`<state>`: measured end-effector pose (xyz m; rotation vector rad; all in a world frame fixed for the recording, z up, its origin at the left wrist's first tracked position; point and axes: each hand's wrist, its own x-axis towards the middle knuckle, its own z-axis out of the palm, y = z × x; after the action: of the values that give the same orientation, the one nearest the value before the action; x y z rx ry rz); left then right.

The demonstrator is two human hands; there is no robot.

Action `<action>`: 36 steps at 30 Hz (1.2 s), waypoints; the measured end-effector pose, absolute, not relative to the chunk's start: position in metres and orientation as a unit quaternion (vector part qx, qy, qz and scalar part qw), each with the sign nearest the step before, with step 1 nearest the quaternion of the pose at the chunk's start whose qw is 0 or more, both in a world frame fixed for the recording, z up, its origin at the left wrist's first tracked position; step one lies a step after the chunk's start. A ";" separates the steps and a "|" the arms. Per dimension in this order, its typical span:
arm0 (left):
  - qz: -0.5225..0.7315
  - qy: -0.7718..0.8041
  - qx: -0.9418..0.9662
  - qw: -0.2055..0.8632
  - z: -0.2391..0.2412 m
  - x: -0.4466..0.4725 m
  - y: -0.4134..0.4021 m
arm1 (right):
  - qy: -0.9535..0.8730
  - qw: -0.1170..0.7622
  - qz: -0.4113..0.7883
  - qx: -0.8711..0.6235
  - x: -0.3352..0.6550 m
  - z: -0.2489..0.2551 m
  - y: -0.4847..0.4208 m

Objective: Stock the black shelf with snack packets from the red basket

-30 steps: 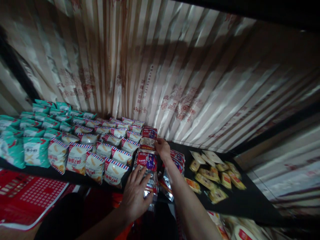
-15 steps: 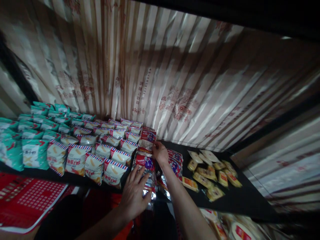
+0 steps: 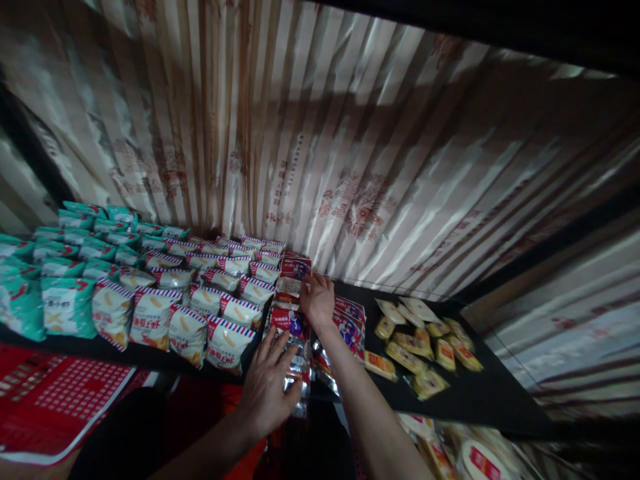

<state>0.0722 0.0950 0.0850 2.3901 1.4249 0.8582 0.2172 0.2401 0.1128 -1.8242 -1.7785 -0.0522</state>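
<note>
Red packets point(image 3: 295, 269): they lie in a row just right of the striped bags point(image 3: 230, 343), on the black surface point(image 3: 475, 400).
Left hand point(image 3: 267, 390): it is right of the front striped bags; its fingers are spread and released, laid over the near part of the red packets.
Right hand point(image 3: 319, 301): it is right of the striped bags, farther back; its fingers bend at the edge of one red packet, but I cannot tell if they grasp it.
Second red pile point(image 3: 350, 327): to the right of the striped bags, beyond the row.
Yellow packs point(image 3: 413, 360): well to the right of the striped bags.
Green bags point(image 3: 70, 308): left of the striped bags.
Curtain point(image 3: 320, 133): behind the striped bags.
</note>
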 end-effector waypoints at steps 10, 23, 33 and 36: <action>0.303 0.477 0.815 0.126 0.084 0.067 0.093 | -0.622 0.408 0.020 -0.668 0.220 0.120 0.202; 0.313 0.483 0.812 0.102 0.070 0.064 0.083 | -0.549 0.481 0.067 -0.680 0.254 0.080 0.114; 0.318 0.531 0.774 0.135 0.062 0.063 0.094 | -0.519 0.485 0.079 -0.700 0.283 0.062 0.087; 0.314 0.531 0.778 0.116 0.063 0.065 0.097 | -0.522 0.489 0.070 -0.695 0.284 0.055 0.085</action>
<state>0.0649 0.0967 0.0629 2.2800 1.5553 0.9191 0.2842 0.0849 0.0555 -1.6883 -1.2687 0.1690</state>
